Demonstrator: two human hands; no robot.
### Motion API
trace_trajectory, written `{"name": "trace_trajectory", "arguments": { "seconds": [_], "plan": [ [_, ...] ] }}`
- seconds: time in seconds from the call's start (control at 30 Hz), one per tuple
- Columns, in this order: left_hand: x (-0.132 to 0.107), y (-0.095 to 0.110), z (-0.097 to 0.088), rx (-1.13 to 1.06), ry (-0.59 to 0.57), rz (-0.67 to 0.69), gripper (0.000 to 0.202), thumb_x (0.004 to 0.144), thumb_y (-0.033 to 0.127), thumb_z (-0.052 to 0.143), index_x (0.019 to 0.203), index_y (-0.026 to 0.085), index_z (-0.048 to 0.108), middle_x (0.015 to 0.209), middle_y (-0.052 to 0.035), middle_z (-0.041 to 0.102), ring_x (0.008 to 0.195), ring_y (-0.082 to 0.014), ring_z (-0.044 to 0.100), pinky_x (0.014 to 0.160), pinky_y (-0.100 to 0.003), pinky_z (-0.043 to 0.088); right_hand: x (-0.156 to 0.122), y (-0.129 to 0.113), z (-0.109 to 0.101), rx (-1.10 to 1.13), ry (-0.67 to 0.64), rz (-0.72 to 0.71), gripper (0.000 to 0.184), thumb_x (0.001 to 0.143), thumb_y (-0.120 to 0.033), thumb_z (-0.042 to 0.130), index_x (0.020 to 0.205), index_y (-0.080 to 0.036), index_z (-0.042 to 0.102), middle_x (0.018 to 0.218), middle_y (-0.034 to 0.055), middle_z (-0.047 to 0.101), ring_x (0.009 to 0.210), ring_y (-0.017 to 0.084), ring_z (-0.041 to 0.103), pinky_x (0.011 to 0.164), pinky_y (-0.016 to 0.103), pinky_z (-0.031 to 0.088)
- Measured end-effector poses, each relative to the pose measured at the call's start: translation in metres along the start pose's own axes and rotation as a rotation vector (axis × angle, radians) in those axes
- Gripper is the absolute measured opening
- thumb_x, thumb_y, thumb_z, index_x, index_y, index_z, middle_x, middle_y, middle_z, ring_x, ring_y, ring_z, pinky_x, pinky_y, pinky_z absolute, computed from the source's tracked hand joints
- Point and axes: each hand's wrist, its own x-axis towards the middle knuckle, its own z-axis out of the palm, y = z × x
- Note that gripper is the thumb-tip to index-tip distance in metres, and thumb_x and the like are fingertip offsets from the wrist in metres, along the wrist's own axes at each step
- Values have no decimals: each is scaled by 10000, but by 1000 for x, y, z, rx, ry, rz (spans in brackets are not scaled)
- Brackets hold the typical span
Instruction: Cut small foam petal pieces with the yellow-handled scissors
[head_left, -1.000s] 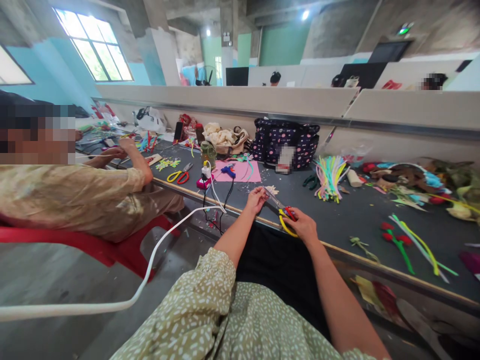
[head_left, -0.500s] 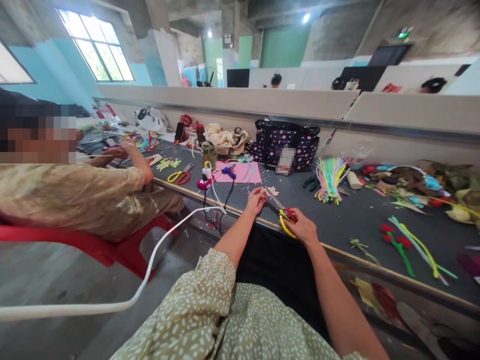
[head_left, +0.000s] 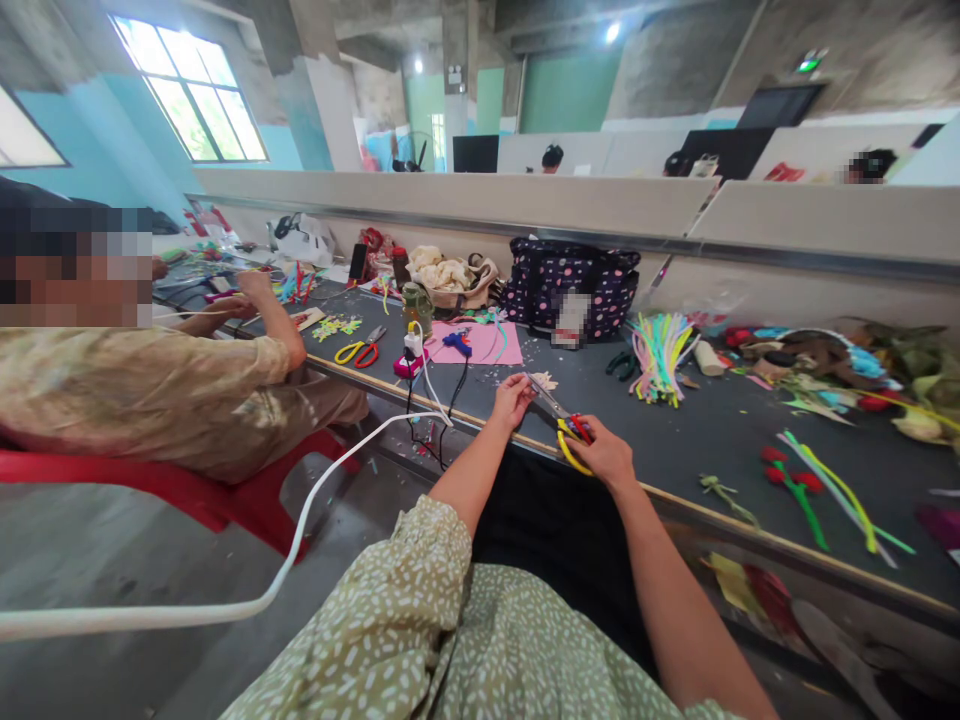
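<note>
Right hand (head_left: 609, 452): fingers curled through the handles of one pair of scissors (head_left: 551, 405), red and yellow. Scissors: held above the counter (head_left: 697, 430) near its front edge, ahead and leftward of the right hand; long axis slanting forward-left, tips at the left hand's fingertips. Left hand (head_left: 513, 402): drawn to a pinch, nearer the tips. Beyond: pale scraps (head_left: 545, 381); pink sheet (head_left: 506, 345) bearing a blue glue gun (head_left: 457, 346); stem bundle (head_left: 661, 358), rightward. Unclear: any piece in the pinch; blade gap. Partly hidden: handle loops, behind fingers.
</note>
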Motion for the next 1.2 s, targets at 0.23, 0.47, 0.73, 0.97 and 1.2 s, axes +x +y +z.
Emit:
{"name": "trace_trajectory", "arguments": {
  "seconds": [0.23,0.47,0.73,0.97,1.2],
  "plan": [
    [-1,0,2,12,-5,21,257,584,136,756,753,148,563,550,62,508,478,-37,456,613,-227,430,0,-2,-1,-39,-18,10,521,726,-662,478,1104,-312,550,892,1,688,815,226,633,631,292,419],
    [-2,0,3,34,20,55,214,603,123,732,732,148,563,535,54,512,485,-49,475,616,-237,436,-2,-6,-3,-78,-1,-3,524,734,-659,467,1111,-305,553,856,11,686,773,217,630,613,285,404],
    [-3,-1,6,41,67,50,239,567,153,765,736,129,597,575,28,572,527,-60,531,629,-235,455,-3,-11,-4,-139,-14,23,562,745,-673,437,1148,-295,538,876,17,687,751,209,623,616,285,391],
    [-3,-2,7,47,102,77,212,575,158,774,719,124,621,587,21,588,535,-62,540,667,-252,463,-5,-14,-4,-154,7,24,564,749,-675,438,1159,-298,526,891,18,684,769,215,625,628,290,390],
    [0,-3,4,12,74,81,225,580,173,775,735,117,623,615,-2,619,539,-64,553,648,-240,472,-2,-6,-1,-25,12,61,521,742,-664,463,1122,-316,542,915,-7,685,800,207,624,637,281,396]
  ]
}}
